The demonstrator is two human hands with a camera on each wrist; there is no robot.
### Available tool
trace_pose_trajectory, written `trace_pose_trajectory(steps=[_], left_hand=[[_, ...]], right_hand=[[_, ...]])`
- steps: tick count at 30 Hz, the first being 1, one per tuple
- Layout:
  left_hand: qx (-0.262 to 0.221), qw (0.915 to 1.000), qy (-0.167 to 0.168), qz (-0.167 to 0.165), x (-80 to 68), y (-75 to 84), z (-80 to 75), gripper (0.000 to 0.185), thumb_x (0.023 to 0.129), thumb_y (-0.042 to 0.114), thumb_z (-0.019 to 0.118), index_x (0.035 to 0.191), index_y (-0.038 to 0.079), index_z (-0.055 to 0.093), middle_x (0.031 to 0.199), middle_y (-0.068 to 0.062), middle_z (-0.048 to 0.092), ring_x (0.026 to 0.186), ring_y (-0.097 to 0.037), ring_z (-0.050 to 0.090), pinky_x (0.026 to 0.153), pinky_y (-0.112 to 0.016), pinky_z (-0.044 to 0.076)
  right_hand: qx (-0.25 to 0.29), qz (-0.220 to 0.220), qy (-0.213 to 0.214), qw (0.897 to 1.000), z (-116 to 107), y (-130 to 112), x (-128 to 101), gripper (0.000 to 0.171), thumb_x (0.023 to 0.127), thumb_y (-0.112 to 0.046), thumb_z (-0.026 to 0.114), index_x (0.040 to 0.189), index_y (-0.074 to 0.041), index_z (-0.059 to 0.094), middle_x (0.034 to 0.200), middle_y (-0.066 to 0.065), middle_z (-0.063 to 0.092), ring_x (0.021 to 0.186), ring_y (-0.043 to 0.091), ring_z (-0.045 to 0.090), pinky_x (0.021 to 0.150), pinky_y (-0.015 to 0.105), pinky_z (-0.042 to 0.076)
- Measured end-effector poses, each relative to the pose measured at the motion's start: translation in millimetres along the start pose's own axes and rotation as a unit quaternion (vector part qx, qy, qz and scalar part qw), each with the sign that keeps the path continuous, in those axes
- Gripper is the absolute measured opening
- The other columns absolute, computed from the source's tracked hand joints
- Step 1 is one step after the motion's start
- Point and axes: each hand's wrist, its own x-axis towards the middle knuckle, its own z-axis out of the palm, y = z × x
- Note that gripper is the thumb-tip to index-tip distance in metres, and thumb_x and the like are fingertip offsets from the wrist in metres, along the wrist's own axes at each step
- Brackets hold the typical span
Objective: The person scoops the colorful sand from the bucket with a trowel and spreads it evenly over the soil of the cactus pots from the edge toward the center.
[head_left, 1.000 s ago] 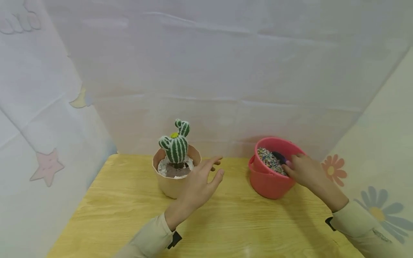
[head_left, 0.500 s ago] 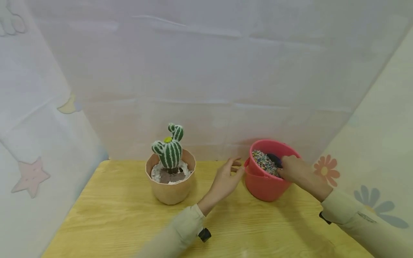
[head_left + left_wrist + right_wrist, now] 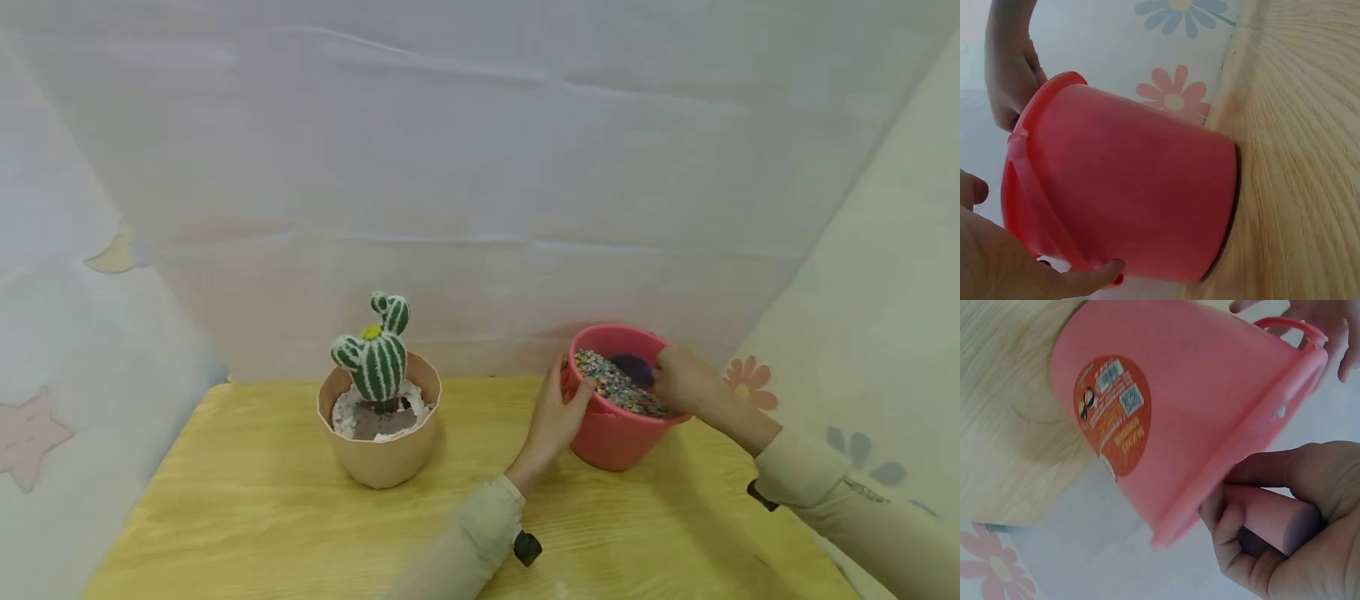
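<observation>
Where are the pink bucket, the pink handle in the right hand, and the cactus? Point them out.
Pink bucket [image 3: 1135, 181], left wrist view: its outer wall.
Pink handle [image 3: 1265, 514], right wrist view: its pink side.
Cactus [image 3: 382, 367], head view: its main stem.

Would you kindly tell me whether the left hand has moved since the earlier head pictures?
Yes: judged against the cactus pot, the left hand has moved rightward, over to the pink bucket.
</observation>
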Motion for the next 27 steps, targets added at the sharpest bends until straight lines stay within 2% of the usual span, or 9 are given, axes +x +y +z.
trace_pose_trajectory(steps=[4,7,9,11,13,16,19,24,27], left_hand=[[0.025,0.9997,-0.002,0.006,0.5,-3.3,3.3,0.073,0.102,0.039,0.059,0.164,0.029,0.021,0.159,-0.004,0.037,0.136,-0.018,0.046,0.105,-0.046,0.043],[0.048,0.9988,-0.003,0.005,2.7,-7.7,4.6,0.077,0.101,0.042,0.06,0.164,0.036,0.015,0.164,0.001,0.03,0.142,-0.016,0.036,0.11,-0.048,0.037],[0.057,0.9983,-0.008,0.0,3.6,-11.2,5.4,0.079,0.101,0.043,0.061,0.164,0.036,0.013,0.166,0.002,0.026,0.145,-0.016,0.032,0.111,-0.049,0.035],[0.059,0.9981,-0.015,-0.01,4.2,-14.9,6.3,0.081,0.1,0.043,0.062,0.164,0.037,0.012,0.167,0.003,0.023,0.147,-0.017,0.028,0.113,-0.05,0.033],[0.052,0.9983,-0.019,-0.02,5.0,-19.0,6.4,0.081,0.1,0.044,0.062,0.164,0.039,0.011,0.167,0.004,0.022,0.147,-0.019,0.028,0.113,-0.051,0.032],[0.043,0.9983,-0.023,-0.031,5.8,-23.2,4.5,0.081,0.1,0.045,0.063,0.162,0.045,0.01,0.167,0.006,0.02,0.148,-0.02,0.027,0.113,-0.053,0.031],[0.038,0.9985,-0.029,-0.027,7.2,-26.7,2.6,0.081,0.1,0.045,0.063,0.161,0.049,0.009,0.166,0.009,0.02,0.147,-0.019,0.028,0.112,-0.052,0.032],[0.035,0.9985,-0.039,-0.015,9.2,-30.3,1.8,0.081,0.1,0.045,0.063,0.161,0.049,0.008,0.167,0.008,0.019,0.147,-0.02,0.029,0.112,-0.053,0.032],[0.028,0.9987,-0.04,-0.014,9.3,-31.3,2.4,0.081,0.101,0.044,0.062,0.161,0.048,0.008,0.168,0.007,0.018,0.147,-0.02,0.028,0.113,-0.052,0.031]], right_hand=[[-0.002,-0.007,0.016,1.0,-12,-1,-3,0.028,0.083,0.005,0.057,0.061,-0.01,0.049,0.058,-0.001,0.041,0.052,0.013,0.033,0.049,0.03,0.031],[0.011,0.011,0.012,1.0,-25,-3,-8,0.02,0.083,0.004,0.056,0.066,-0.006,0.054,0.06,-0.001,0.044,0.051,0.013,0.036,0.048,0.03,0.03],[0.022,0.027,-0.004,0.999,-35,-4,-12,0.012,0.088,-0.002,0.057,0.078,0.001,0.063,0.065,0.001,0.053,0.05,0.013,0.044,0.048,0.031,0.036],[0.034,0.035,-0.02,0.999,-45,-4,-18,0.018,0.093,-0.008,0.061,0.095,0.008,0.069,0.072,0.004,0.063,0.052,0.014,0.053,0.051,0.034,0.044],[0.058,0.043,-0.043,0.996,-54,-5,-21,0.03,0.096,-0.013,0.063,0.11,0.014,0.067,0.076,0.007,0.068,0.053,0.017,0.059,0.056,0.038,0.051],[0.105,0.058,-0.076,0.99,-64,-5,-24,0.037,0.097,-0.015,0.065,0.118,0.017,0.063,0.074,0.01,0.069,0.055,0.02,0.062,0.063,0.04,0.055],[0.146,0.081,-0.105,0.98,-69,-3,-24,0.032,0.096,-0.014,0.066,0.112,0.014,0.067,0.072,0.008,0.068,0.055,0.02,0.063,0.059,0.034,0.053],[0.171,0.098,-0.16,0.967,-76,2,-25,0.022,0.096,-0.018,0.069,0.088,0.001,0.077,0.069,0.011,0.067,0.053,0.017,0.058,0.046,0.026,0.035],[0.17,0.105,-0.198,0.96,-79,5,-26,0.024,0.099,-0.021,0.067,0.089,-0.001,0.077,0.073,0.012,0.068,0.053,0.016,0.056,0.045,0.025,0.034]])
